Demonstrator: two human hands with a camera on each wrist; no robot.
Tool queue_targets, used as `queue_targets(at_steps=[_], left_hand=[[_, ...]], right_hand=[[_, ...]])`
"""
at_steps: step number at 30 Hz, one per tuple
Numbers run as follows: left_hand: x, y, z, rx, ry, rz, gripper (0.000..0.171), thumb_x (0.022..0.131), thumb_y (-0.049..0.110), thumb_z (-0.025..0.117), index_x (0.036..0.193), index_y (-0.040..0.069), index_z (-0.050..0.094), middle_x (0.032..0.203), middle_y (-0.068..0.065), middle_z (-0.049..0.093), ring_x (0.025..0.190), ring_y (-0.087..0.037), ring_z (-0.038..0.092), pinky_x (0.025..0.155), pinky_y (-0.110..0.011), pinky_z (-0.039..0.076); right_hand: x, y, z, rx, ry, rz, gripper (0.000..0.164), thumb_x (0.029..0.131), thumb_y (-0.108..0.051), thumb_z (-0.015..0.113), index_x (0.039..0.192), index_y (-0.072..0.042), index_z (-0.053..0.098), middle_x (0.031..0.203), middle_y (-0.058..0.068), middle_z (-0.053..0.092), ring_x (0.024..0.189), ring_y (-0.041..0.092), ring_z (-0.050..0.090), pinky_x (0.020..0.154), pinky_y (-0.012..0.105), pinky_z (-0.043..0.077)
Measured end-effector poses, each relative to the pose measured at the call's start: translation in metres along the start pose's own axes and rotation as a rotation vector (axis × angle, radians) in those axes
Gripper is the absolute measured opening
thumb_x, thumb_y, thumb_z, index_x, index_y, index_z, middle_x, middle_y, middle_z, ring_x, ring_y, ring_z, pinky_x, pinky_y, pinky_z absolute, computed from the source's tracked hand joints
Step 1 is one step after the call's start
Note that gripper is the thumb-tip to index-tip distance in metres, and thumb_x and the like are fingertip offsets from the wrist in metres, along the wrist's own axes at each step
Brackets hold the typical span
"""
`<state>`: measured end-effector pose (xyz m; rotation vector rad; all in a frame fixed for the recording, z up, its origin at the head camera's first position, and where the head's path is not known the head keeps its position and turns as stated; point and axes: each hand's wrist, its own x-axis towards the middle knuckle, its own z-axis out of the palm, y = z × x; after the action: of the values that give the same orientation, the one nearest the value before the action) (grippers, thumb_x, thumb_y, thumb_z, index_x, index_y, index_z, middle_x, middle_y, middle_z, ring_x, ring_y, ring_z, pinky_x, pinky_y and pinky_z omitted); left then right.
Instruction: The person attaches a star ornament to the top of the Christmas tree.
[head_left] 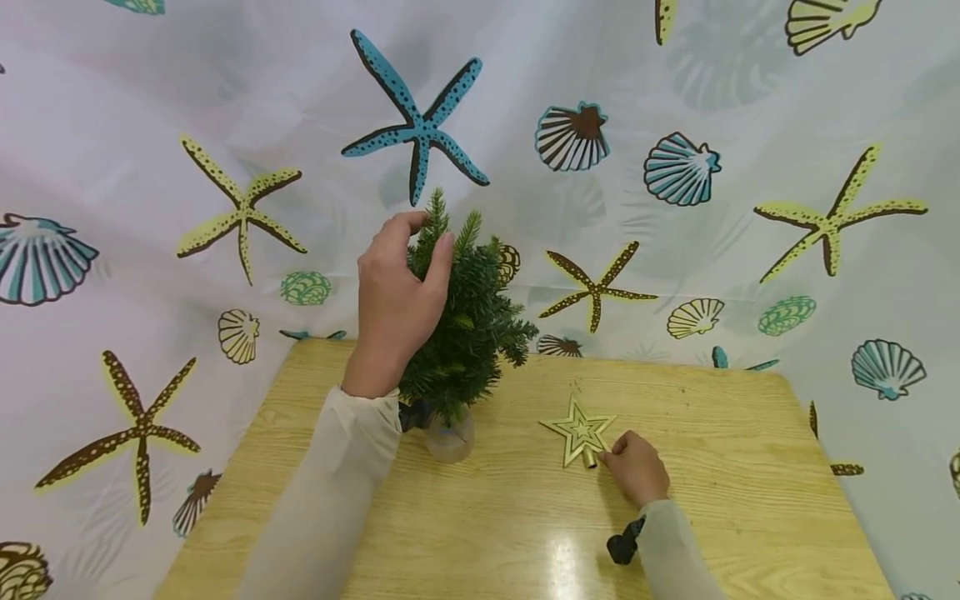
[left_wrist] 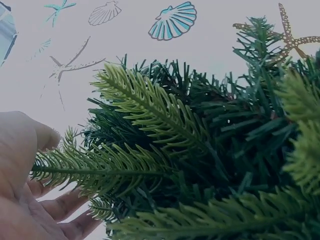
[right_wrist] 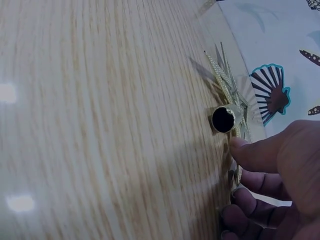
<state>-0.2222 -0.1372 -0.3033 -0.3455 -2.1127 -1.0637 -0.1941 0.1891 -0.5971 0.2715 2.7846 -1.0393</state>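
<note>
A small artificial Christmas tree (head_left: 468,325) stands upright at the back left of the table. My left hand (head_left: 397,283) is at its top, thumb and fingers parted around the upper branches. In the left wrist view, a light green branch tip (left_wrist: 100,172) reaches into the space between that hand's thumb and fingers. A gold star tree topper (head_left: 581,429) lies on the table to the right of the tree. My right hand (head_left: 639,469) pinches one of its lower points between thumb and fingers. Its hollow round socket (right_wrist: 223,120) faces the right wrist camera.
The tree's rounded pale base (head_left: 452,437) rests on the wooden table (head_left: 480,517). A white cloth (head_left: 300,100) printed with starfish and shells hangs behind and at both sides. Small specks of glitter (head_left: 576,386) lie beyond the star.
</note>
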Motion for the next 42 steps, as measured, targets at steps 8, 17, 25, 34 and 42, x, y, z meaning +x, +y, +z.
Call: queue_targets(at_steps=[8,17,25,34,42], left_hand=[[0.004,0.001,0.003,-0.103,-0.018,-0.058,0.024,0.106,0.016,0.063,0.119,-0.004,0.065,0.118,-0.019,0.066,0.118,-0.032,0.061,0.105,-0.052,0.045],[0.004,-0.005,0.005,-0.122,-0.023,-0.075,0.024,0.108,0.019,0.060,0.113,-0.003,0.069,0.109,-0.018,0.067,0.106,-0.032,0.063,0.097,-0.051,0.048],[0.001,-0.010,0.009,-0.126,-0.078,-0.097,0.030,0.111,0.025,0.053,0.111,0.002,0.071,0.108,-0.013,0.068,0.093,-0.027,0.063,0.089,-0.045,0.049],[-0.003,-0.012,0.014,-0.099,-0.126,-0.128,0.032,0.113,0.029,0.047,0.111,0.006,0.069,0.104,-0.009,0.067,0.060,-0.024,0.040,0.067,-0.039,0.039],[-0.002,-0.012,0.015,-0.077,-0.127,-0.093,0.032,0.113,0.028,0.044,0.109,0.005,0.067,0.099,-0.011,0.064,0.059,-0.024,0.039,0.061,-0.038,0.037]], right_hand=[[0.003,0.000,0.000,0.020,-0.032,-0.002,0.023,0.096,-0.023,0.076,0.085,-0.007,0.063,0.076,0.007,0.061,0.055,0.020,0.051,0.049,0.033,0.039],[0.007,-0.002,-0.011,0.105,-0.158,-0.008,0.042,0.096,-0.021,0.074,0.061,-0.012,0.052,0.055,-0.002,0.039,0.050,0.014,0.035,0.050,0.030,0.033],[0.007,-0.001,-0.021,0.154,-0.203,-0.025,0.051,0.099,-0.015,0.068,0.055,-0.016,0.042,0.052,-0.005,0.031,0.049,0.011,0.028,0.052,0.027,0.029],[-0.005,0.002,-0.027,0.458,-0.200,0.080,0.036,0.105,-0.015,0.062,0.071,-0.007,0.055,0.086,0.012,0.068,0.063,0.018,0.048,0.058,0.031,0.039],[-0.008,-0.014,-0.039,0.607,-0.207,0.069,0.031,0.106,-0.024,0.062,0.103,0.006,0.071,0.099,0.017,0.070,0.081,0.029,0.069,0.074,0.043,0.058]])
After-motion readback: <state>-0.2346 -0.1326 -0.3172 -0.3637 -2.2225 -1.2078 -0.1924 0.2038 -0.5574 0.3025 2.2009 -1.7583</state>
